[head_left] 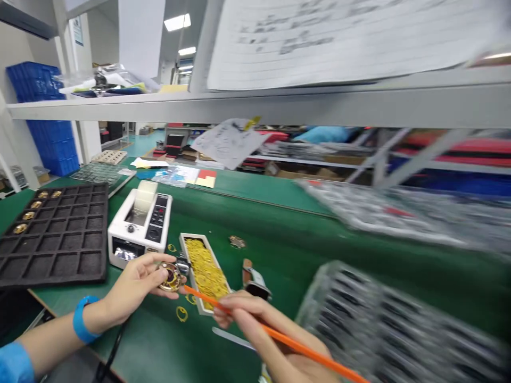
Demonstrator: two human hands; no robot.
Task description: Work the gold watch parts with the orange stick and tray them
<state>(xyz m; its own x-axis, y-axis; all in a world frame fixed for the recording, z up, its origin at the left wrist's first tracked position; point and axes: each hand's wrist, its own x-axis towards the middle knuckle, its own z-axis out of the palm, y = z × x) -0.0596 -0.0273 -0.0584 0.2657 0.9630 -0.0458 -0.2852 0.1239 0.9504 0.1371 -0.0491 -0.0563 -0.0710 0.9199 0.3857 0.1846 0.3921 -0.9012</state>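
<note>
My left hand (138, 282) is closed around a round gold watch case (171, 280), gripping it by the rim between thumb and fingers. In my right hand (275, 332) is a slim orange stick (307, 351), held like a pen. Its tip lies at the right edge of the watch case; I cannot tell whether they touch. Just behind the case stands a white box (219, 263) full of thin yellow rings (202, 266). A few loose yellow rings (182, 314) lie on the green mat near my left hand.
A white tape dispenser (139, 229) and a black compartment tray (58, 244) with several gold pieces stand at left. A brown-strapped watch (257, 287) and a small metal part (237, 242) lie beyond the box. Clear plastic trays (391, 324) fill the right. A shelf (255, 106) crosses above.
</note>
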